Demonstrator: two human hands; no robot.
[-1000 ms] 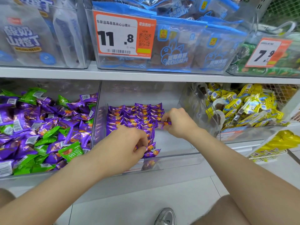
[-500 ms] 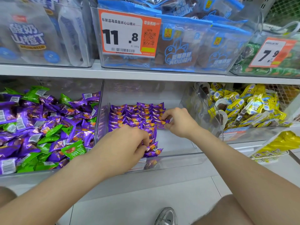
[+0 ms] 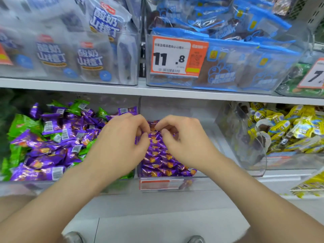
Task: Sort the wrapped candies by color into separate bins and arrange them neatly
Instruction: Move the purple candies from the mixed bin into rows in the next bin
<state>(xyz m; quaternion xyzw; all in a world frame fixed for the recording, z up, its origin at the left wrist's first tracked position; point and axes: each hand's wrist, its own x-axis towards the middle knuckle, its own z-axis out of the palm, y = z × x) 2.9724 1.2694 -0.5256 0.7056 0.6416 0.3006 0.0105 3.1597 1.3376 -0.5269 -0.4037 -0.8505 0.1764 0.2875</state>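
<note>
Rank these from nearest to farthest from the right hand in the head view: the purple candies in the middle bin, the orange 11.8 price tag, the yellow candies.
From the right hand:
1. Purple candies, middle bin, under its fingertips.
2. Orange 11.8 price tag, on the shelf above.
3. Yellow candies, right bin, far right.

We see a white shelf (image 3: 105, 87) carrying clear tubs. The left tub holds white snack bags (image 3: 94, 55) with blue lettering. The tub beside it is packed with blue-trimmed pouches (image 3: 245, 64) and carries an orange price tag (image 3: 177, 57) reading 11.8 on its front. At far right a second price tag (image 3: 313, 74) is cut by the frame edge, with green packets (image 3: 296, 76) behind it. Below, pale floor tiles (image 3: 157, 225) show, and two shoe tips (image 3: 73, 237) poke in at the bottom edge.
</note>
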